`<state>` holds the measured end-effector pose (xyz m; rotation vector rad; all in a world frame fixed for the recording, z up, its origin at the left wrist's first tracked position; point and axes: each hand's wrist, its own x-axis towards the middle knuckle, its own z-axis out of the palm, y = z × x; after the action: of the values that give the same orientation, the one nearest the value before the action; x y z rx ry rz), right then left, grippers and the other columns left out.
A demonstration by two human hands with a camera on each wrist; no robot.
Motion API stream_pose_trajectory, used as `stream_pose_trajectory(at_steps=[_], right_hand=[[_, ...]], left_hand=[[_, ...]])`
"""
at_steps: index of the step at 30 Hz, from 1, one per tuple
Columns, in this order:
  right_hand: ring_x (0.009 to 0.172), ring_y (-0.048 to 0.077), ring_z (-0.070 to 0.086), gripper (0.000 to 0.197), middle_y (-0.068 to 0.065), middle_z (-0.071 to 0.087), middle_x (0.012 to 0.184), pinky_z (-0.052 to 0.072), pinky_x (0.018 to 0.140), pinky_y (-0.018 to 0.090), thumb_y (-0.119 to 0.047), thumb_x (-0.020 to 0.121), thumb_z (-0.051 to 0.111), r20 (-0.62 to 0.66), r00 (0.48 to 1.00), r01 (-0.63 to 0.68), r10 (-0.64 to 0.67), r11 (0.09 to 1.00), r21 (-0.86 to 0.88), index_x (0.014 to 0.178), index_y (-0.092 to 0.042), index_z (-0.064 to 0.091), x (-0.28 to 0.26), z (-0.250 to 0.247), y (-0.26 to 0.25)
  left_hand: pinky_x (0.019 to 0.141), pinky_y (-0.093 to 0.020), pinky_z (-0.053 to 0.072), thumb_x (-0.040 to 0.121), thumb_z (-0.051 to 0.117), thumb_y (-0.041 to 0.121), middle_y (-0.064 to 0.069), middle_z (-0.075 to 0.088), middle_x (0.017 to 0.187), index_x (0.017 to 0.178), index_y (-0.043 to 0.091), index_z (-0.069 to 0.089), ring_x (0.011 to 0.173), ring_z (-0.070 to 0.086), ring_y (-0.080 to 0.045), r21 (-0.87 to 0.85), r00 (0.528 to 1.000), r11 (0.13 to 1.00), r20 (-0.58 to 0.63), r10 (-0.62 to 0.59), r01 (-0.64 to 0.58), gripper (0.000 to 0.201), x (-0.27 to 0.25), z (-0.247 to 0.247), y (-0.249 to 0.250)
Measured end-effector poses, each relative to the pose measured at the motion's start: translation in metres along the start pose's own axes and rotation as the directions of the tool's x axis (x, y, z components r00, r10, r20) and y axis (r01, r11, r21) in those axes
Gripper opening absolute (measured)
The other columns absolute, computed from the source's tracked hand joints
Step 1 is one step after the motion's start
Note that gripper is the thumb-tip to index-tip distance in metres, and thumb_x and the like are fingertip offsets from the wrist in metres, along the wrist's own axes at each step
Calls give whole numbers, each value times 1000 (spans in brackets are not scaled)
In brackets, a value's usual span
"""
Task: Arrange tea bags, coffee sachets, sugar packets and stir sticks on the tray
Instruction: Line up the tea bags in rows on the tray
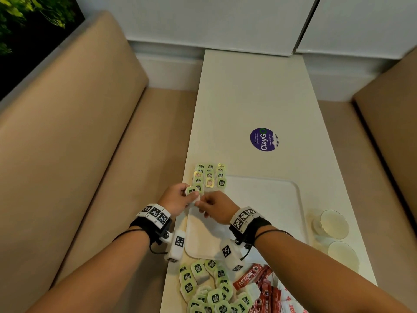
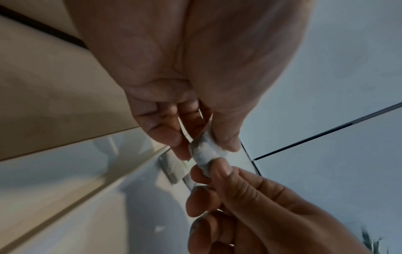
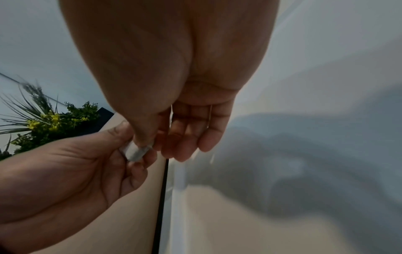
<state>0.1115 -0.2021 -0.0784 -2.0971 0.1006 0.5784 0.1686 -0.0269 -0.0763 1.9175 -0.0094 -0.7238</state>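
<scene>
Head view showed the left hand [image 1: 174,198] and right hand [image 1: 217,206] pinching one tea bag [image 1: 193,193] above the tray [image 1: 266,199], beside the laid rows [image 1: 209,177]. Wrist views showed both thumbs clamped on it. Tea-bag placing seemed underway; next probably needs lowering it into line.

The heap of tea bags [image 1: 207,290] and the red coffee sachets [image 1: 264,288] run off the head view's bottom edge; the rows of tea bags [image 1: 209,176] carry print too small to read.
</scene>
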Motion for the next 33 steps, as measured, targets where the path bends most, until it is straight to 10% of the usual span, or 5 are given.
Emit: stream_pose_trajectory(at_steps=[16,21,33], right_hand=[[61,9,65,28,0,72,69,43,52,10,-24,96,64,-238,914,-296,328,941,161,72,-14,73,6,-7,23],[68,20,66,33,7,74,75,56,65,34,-36,92,66,-263,907,-332,329,943,33,73,-10,73,9,-7,21],[69,22,63,25,3,67,76,38,49,20,-34,90,64,-249,893,-390,374,921,-16,75,-14,67,12,-9,18]], left_hand=[[69,-22,48,82,72,1,9,59,69,82,20,71,63,54,-8,325,998,944,-1,57,-54,19,17,8,-16],[67,-22,49,77,73,-2,7,56,64,73,24,67,59,51,-9,397,995,914,-18,95,-81,27,25,10,-18],[71,-24,51,80,65,-5,8,59,64,74,25,71,61,54,-10,446,994,891,-32,108,-82,30,32,10,-20]])
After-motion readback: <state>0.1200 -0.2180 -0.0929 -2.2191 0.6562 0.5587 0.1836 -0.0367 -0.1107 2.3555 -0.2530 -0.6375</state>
